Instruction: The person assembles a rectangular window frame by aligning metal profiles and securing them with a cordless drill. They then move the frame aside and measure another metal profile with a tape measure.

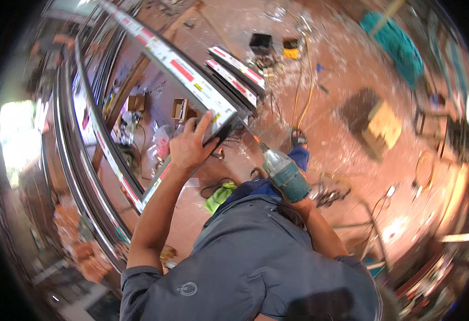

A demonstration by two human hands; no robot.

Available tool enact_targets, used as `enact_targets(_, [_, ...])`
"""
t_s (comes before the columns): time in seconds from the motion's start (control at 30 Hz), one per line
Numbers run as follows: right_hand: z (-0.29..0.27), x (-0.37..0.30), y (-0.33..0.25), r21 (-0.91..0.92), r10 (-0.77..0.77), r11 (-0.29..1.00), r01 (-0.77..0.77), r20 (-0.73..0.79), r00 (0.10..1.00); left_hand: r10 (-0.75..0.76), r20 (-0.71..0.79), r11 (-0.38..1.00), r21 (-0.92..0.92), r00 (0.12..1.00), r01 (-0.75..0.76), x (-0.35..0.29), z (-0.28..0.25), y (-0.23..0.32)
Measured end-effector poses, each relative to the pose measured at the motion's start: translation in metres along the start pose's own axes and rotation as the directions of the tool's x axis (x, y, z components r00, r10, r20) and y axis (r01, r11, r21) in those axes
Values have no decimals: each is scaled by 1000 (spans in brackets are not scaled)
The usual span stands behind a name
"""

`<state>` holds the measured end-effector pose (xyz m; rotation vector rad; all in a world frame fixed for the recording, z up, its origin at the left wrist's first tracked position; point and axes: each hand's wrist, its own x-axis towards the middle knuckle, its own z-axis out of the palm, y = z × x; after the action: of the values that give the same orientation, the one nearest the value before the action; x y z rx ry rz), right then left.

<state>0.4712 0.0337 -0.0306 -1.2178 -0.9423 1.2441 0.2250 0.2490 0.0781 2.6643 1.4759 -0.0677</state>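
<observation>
A long dark metal profile (178,67), faced with white film carrying red and yellow marks, runs from the far left down to a cut end in front of me. My left hand (190,143) grips it close to that end, fingers over the top face. My right hand (300,206) holds a teal-and-grey power drill (285,174), which hides most of its fingers. The drill's thin bit reaches up and left to the profile's end; whether it touches is too small to tell. Two shorter profiles (232,83) lie just beyond.
More long profiles (93,182) stretch along the left side. On the reddish floor (325,107) lie a yellow cable (310,80), a wooden block (382,128), a dark open box (261,44) and a small carton (179,108). A teal sheet (395,45) is at the far right. Another person (52,45) is at the far left.
</observation>
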Motion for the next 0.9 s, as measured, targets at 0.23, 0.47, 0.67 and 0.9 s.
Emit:
enact_targets(0.23, [94,-40,76,-48,-222,975,217,-219,950,210,-101,977,-1,972,-211,5,10,-9])
enact_targets(0.47, [132,-22,88,8,-207,976,219,-290,934,252,-147,968,48,956,-248,1,20,-18])
enact_targets(0.67, [139,-12,108,4,-250,964,264,-308,918,178,-104,984,8,978,-179,1,14,-9])
enact_targets(0.9, [109,-8,79,-31,-287,957,288,-256,923,171,-102,985,-10,980,-173,0,14,-8])
